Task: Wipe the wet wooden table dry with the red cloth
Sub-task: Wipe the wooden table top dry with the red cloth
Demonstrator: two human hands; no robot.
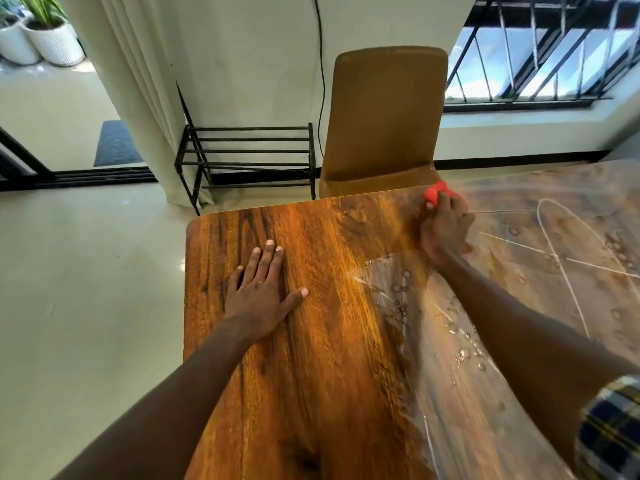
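Observation:
The wooden table (pixel 329 341) fills the lower middle and right of the head view. Its right part shines with water drops and streaks (pixel 460 348). My right hand (pixel 445 233) presses the red cloth (pixel 437 195) onto the table near the far edge; only a bunched end of the cloth shows beyond my fingers, and a small red bit by my wrist. My left hand (pixel 263 292) lies flat on the dry-looking left part of the table, fingers spread, holding nothing.
A tan chair (pixel 384 123) stands pushed against the table's far edge, right behind the cloth. A black metal rack (pixel 249 157) and a cream curtain (pixel 145 98) stand by the wall. Pale floor lies left of the table. A barred window (pixel 540 53) is at the right.

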